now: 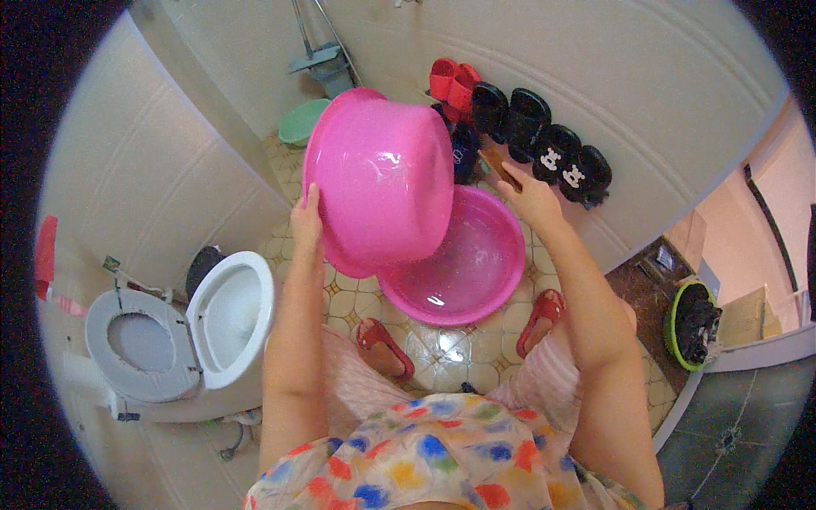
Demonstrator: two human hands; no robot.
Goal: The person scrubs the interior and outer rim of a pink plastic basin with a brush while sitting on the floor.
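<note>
My left hand (307, 220) grips the rim of a large pink plastic basin (389, 172), which is tipped on its side with its outer bottom facing right. In my right hand (529, 194) is a brush with a wooden back (500, 167), its bristles mostly hidden. Below and partly behind the tipped basin, a second pink basin (478, 268) rests on the tiled floor in front of my feet. It looks to hold some liquid.
Red slippers (454, 83) and black slippers (542, 121) line the right wall. A toilet (233, 319) with raised seat stands at left. Beyond are a green basin (303, 121) and a mop bucket (331, 73). A green basin of dark items (692, 325) sits at right.
</note>
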